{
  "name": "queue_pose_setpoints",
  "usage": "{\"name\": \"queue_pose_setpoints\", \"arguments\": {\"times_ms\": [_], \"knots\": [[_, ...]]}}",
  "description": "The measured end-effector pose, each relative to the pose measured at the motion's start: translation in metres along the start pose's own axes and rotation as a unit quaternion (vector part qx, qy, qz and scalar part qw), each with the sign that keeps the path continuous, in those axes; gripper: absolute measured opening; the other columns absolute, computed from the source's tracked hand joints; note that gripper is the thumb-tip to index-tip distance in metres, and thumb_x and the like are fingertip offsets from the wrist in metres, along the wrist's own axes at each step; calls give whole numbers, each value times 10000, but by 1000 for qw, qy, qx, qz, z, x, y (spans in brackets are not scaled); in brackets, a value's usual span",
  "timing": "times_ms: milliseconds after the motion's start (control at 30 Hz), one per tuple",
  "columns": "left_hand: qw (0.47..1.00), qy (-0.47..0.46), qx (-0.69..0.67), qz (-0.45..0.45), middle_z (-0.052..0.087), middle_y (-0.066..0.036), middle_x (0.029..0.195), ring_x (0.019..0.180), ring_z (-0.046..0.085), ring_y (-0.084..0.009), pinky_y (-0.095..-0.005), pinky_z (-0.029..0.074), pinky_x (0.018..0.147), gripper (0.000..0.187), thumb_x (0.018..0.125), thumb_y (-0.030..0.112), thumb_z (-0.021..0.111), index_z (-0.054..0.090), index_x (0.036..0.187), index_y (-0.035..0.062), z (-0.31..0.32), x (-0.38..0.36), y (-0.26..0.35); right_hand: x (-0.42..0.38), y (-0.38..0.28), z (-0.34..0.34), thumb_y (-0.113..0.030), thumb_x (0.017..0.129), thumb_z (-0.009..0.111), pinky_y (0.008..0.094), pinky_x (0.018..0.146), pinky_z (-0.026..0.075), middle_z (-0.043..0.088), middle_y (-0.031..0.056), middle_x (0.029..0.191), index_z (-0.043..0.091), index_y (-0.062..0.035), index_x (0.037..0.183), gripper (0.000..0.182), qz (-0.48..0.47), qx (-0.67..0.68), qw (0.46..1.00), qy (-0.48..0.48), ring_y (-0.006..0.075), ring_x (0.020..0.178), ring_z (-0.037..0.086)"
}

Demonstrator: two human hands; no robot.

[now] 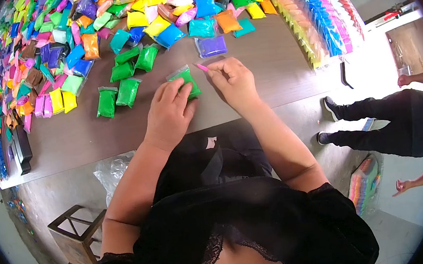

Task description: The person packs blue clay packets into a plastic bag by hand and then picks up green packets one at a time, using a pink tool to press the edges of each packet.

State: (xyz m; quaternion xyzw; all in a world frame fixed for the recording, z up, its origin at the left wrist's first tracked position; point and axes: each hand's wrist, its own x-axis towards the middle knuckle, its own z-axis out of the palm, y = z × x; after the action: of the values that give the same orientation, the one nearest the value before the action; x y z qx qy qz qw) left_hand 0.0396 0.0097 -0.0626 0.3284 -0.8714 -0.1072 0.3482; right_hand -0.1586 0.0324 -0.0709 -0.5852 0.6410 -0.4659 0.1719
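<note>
Under the fingers of my left hand (170, 105) lies a green packet (191, 85) in clear wrapping, flat on the brown table. My right hand (232, 78), just right of it, pinches a small pink pointed tool (202, 67), whose tip points up and left. Several more green packets (127, 92) lie left of my left hand. A purple packet (211, 46) rests above my right hand, next to a teal packet (202, 28) and an orange packet (228, 21).
Many colourful packets (54, 56) are heaped at the upper left of the table (63, 142). Rows of bagged packets (320, 17) stand at its right end. A person (400, 117) stands at the right. Wooden stools (76, 239) are at the lower left.
</note>
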Motion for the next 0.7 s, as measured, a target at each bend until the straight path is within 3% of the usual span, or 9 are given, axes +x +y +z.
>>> {"name": "queue_pose_setpoints", "arguments": {"times_ms": [67,167,333,467,533,633,700], "knots": [[1000,-6,13,15,612,-96,1155,1042,601,-309,-404,518,887,331,762,20,736,678,1088,34,1,1,-3,2,-2,0,-123,841,718,372,721,516,658,101,857,707,-81,907,80,17,2,1000,-12,279,822,649],[999,-7,18,26,608,-93,1153,1038,600,-302,-397,516,892,358,756,36,755,668,1103,23,8,-4,-9,1,-5,4,-139,842,709,394,695,527,656,103,862,693,-86,889,72,-53,-27,997,-39,296,803,656],[999,7,17,34,611,-92,1141,1032,602,-296,-392,516,889,367,752,44,760,665,1105,16,8,-2,-7,19,-6,13,-209,872,655,446,662,535,656,89,881,654,-113,852,98,-84,-177,977,-86,329,782,658],[999,-7,22,31,611,-95,1131,1031,600,-302,-393,514,889,368,751,50,763,663,1105,17,8,-1,-9,28,-4,10,-221,877,646,449,667,539,653,93,893,661,-124,852,101,-81,-170,979,-71,324,785,660],[1000,-6,15,26,609,-97,1128,1033,597,-306,-393,510,894,364,752,54,764,663,1100,17,9,-3,-8,20,-11,10,-216,881,642,449,671,539,653,100,889,667,-121,854,101,-101,-101,984,-107,320,790,661],[1000,-14,10,26,605,-104,1132,1034,591,-316,-397,505,897,369,751,68,770,654,1098,21,6,0,-8,26,2,11,-178,862,670,418,747,529,665,115,911,695,-92,895,95,-69,-192,975,-91,327,870,650],[999,-18,10,28,599,-118,1139,1035,587,-320,-401,505,888,437,755,77,768,614,1161,27,4,-1,-7,23,3,3,-169,858,683,405,747,525,664,110,896,698,-88,895,91,-59,-143,985,-74,311,865,652]]}}
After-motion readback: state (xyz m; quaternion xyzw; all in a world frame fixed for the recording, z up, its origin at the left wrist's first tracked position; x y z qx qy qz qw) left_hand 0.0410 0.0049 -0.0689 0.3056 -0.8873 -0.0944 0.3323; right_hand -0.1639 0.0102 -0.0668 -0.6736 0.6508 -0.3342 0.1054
